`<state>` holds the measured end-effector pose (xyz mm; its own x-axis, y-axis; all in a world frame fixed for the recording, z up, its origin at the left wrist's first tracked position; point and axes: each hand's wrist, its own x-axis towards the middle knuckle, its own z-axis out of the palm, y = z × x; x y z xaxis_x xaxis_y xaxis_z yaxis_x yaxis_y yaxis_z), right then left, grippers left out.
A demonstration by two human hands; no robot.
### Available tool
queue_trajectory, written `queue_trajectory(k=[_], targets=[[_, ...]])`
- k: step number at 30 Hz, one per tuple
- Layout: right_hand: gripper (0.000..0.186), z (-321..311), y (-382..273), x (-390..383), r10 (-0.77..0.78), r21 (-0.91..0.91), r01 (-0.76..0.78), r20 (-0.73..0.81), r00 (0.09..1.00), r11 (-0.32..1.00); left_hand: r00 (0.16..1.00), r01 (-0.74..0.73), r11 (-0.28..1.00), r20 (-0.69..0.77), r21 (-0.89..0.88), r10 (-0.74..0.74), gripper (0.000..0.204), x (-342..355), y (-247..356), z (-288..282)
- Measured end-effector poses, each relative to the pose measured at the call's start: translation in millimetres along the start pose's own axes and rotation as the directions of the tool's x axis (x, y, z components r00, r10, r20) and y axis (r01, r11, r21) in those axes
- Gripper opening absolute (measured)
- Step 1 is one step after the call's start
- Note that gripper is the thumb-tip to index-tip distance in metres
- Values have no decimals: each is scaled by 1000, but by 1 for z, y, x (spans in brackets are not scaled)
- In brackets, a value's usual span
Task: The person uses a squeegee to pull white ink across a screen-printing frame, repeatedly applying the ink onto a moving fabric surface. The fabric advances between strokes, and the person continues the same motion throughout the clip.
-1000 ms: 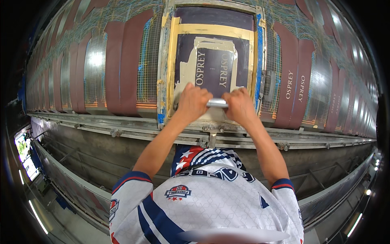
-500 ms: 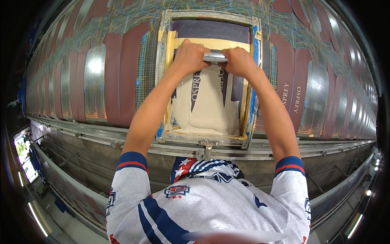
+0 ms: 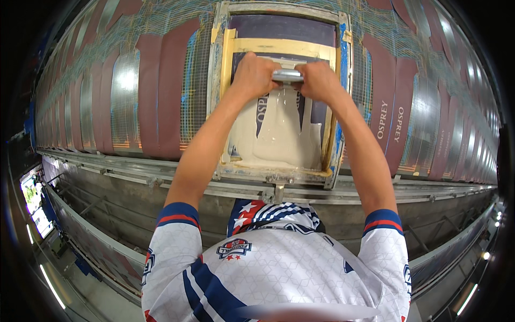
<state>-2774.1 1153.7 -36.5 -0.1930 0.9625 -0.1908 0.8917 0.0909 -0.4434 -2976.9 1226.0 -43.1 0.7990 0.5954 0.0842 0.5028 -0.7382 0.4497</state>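
Note:
Both of my hands grip a metal squeegee [image 3: 288,75], its bar showing between them. My left hand [image 3: 254,75] is closed round its left end, my right hand [image 3: 321,80] round its right end. The squeegee stands inside a screen-printing frame [image 3: 215,70] with worn metal edges, yellowish tape and blue tape. Wet cream ink [image 3: 284,150] covers the near part of the screen and runs in pointed streaks toward the squeegee. Dark screen and part of some lettering show between the streaks. The squeegee's lower edge is mostly hidden by my hands.
Maroon cut panels [image 3: 170,91] lie in rows on the long printing table at both sides. Light lettering marks panels [image 3: 383,102] on the right. A metal rail [image 3: 134,177] runs along the table's near edge, where a clamp [image 3: 278,185] meets the frame.
My hands have drawn the squeegee slightly toward me within the frame. The view has shifted a little, so the frame sits higher in the picture. Both hands keep their grip.

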Motion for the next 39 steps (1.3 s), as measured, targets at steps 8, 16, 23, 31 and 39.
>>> queue_trajectory(k=[8, 16, 23, 31, 39], targets=[[32, 60, -81, -148, -56, 44, 57, -17, 998, 997, 1000, 29, 1000, 11, -2, -29, 26, -151, 96, 5], [40, 23, 46, -139, 583, 377, -468, -672, 456, 799, 1000, 17, 1000, -3, 19, -17, 31, -155, 109, 1], [39, 53, 71, -136, 766, 542, -547, -381, 517, 638, 998, 55, 998, 10, 2, -55, 31, -169, 100, 7], [32, 53, -10, -94, 710, 582, -417, -488, 508, 699, 997, 76, 997, -34, -9, -76, 22, -206, 42, -40], [32, 125, -205, 43, 738, 747, -227, -470, 484, 624, 998, 65, 995, -6, 71, -65, 23, -312, -125, -146]])
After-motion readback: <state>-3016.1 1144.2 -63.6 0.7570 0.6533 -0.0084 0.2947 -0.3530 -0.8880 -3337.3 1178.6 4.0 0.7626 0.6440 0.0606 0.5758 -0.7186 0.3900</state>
